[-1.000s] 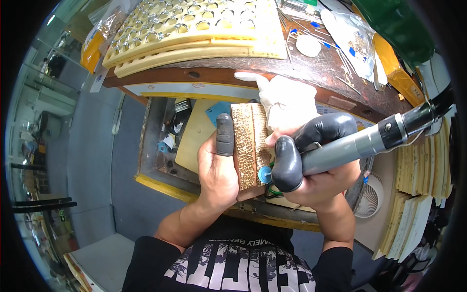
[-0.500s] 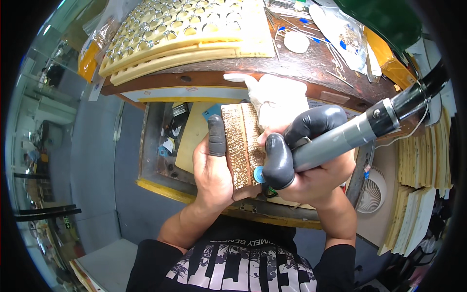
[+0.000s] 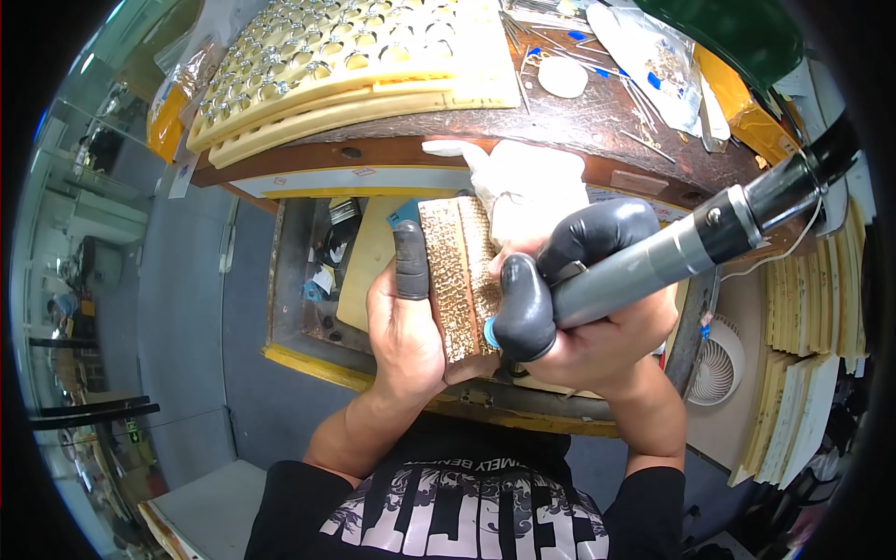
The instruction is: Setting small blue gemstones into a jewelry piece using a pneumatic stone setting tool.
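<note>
My left hand (image 3: 404,331) is closed round a gold-coloured, rough-textured piece (image 3: 446,280), its thumb along the left side in a dark finger cot. A smooth strip runs lengthwise down the piece, and a brown, wood-like end shows at its bottom. In my right hand (image 3: 611,341) is a grey rotary handpiece (image 3: 644,266), gripped with thumb and forefinger in black finger cots. A small blue disc (image 3: 490,331) at its tip meets the lower right part of the gold piece. Most of the disc is hidden behind my right thumb.
A white wrapped support (image 3: 537,191) juts from the bench edge (image 3: 392,149) just beyond my hands. Cream trays (image 3: 355,84) hold many rings at the back left. Thin metal rods (image 3: 635,103) and a plastic bag (image 3: 667,70) lie back right. An open drawer (image 3: 308,359) sits below my hands.
My hands and the gold piece appear slightly further left, along with the whole scene. The handpiece tip has shifted a little left against the piece. Both grips stay the same.
</note>
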Tool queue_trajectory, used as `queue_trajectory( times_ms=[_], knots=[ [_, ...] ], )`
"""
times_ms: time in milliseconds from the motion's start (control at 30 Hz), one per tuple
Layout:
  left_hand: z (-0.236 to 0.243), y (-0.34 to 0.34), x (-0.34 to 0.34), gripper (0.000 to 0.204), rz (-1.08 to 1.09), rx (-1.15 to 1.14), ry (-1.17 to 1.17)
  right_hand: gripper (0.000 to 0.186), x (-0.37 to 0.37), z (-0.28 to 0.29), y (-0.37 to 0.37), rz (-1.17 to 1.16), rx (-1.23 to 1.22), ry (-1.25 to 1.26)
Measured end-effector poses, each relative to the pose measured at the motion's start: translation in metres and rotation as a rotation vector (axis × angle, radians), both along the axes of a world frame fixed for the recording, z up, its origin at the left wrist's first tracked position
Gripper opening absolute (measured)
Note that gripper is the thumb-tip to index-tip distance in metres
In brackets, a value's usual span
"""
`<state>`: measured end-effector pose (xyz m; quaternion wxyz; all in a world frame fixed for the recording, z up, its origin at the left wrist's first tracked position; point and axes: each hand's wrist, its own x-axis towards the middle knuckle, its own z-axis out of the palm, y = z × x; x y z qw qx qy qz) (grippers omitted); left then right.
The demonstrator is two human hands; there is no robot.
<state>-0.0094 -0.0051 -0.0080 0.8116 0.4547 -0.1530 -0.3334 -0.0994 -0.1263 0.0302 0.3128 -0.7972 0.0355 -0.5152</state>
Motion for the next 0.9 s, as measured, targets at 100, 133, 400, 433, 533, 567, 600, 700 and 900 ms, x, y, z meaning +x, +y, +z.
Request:
queue_trajectory(
  times_ms=[100, 133, 400, 433, 533, 567, 600, 700, 900],
  knots=[
    [0.0014, -0.0005, -0.0009, 0.046, 0.01, 0.006, 0.003, 0.013, 0.0017, 0.0016, -0.003, 0.028, -0.069, -0.034],
    [0.0014, -0.0004, -0.001, 0.046, 0.009, 0.006, 0.003, 0.013, 0.0016, 0.0005, -0.0025, 0.027, -0.069, -0.034],
    [0.0047, -0.0008, -0.0022, 0.045, 0.01, 0.029, 0.005, 0.016, -0.0005, -0.0017, -0.0018, 0.086, 0.044, -0.013],
    [0.0059, -0.0009, -0.0023, 0.045, 0.011, 0.028, 0.006, 0.016, -0.0006, -0.0025, -0.0022, 0.087, 0.043, -0.012],
    [0.0069, -0.0012, -0.0027, 0.046, 0.022, 0.071, -0.055, 0.017, -0.0013, -0.0052, -0.0028, 0.095, 0.007, 0.017],
    [0.0062, -0.0014, -0.003, 0.047, 0.02, 0.066, -0.053, 0.017, -0.0013, -0.0066, -0.0023, 0.099, 0.026, 0.025],
    [0.0059, -0.0014, -0.0031, 0.047, 0.019, 0.061, -0.052, 0.017, -0.0014, -0.0072, -0.0018, 0.103, 0.045, 0.032],
    [0.0074, -0.0011, -0.0024, 0.048, 0.005, 0.065, -0.047, 0.018, -0.0021, -0.0051, -0.0005, 0.094, 0.045, 0.043],
    [0.0073, -0.0027, -0.0042, 0.048, 0.027, 0.061, -0.06, 0.018, -0.0015, -0.0048, -0.0018, 0.077, 0.009, 0.02]
  ],
)
